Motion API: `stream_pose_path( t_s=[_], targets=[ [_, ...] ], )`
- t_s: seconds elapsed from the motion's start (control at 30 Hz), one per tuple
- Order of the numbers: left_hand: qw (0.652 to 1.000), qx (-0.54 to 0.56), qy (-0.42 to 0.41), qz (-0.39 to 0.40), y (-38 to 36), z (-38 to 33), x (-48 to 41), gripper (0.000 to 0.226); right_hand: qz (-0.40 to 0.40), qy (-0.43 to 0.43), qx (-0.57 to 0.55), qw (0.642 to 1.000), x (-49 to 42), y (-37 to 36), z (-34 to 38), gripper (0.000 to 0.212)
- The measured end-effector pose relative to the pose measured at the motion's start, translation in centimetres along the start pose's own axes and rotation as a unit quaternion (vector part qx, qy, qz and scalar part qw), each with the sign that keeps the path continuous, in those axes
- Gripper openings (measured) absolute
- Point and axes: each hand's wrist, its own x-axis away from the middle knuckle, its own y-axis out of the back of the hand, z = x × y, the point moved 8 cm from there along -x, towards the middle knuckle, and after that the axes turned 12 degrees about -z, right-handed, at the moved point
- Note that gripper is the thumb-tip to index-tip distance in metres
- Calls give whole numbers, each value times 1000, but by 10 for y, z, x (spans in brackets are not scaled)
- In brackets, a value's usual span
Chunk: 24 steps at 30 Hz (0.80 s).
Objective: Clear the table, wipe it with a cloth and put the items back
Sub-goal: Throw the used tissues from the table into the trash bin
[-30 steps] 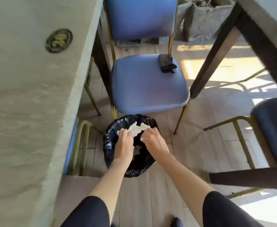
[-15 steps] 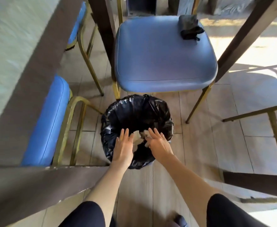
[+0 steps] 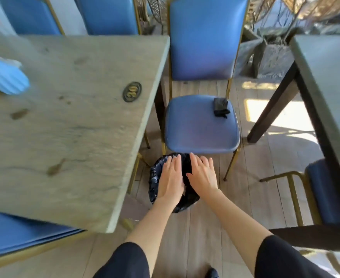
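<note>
Left hand [image 3: 170, 177] and right hand [image 3: 202, 174] were spread, empty, over the black-lined round bin [image 3: 153, 183]. Clearing judged incomplete: blue ribbed vase [image 3: 4, 77] on grey stone worktop [image 3: 85, 127] needed removing.

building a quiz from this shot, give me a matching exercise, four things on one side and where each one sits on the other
Things:
1 dark folded item
2 number plaque
3 black-lined bin
4 blue vase

Places:
a table, near its right edge
b floor, in front of the blue chair
c table, far left
d seat of the blue chair

Pairs: 1-d, 2-a, 3-b, 4-c
</note>
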Motion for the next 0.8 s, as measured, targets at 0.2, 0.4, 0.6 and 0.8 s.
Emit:
stream_pose_path(
  t_s=[0.2, 0.4, 0.6, 0.8],
  targets=[
    [989, -80, -22, -120, 129, 10, -3, 75, -56, 58, -30, 996, -34, 111, 73, 75],
    [980, -174, 15, -91, 217, 115, -1, 85, -57, 126, -54, 989, -58, 149, 195, 82],
    [973, -221, 58, -42, 295, 270, 27, 95, 4, 162, -69, 984, -43, 127, 333, 91],
    [972, -216, 94, -15, 380, 417, 35, 93, -18, 192, -81, 978, -64, 130, 469, 95]
  ],
)
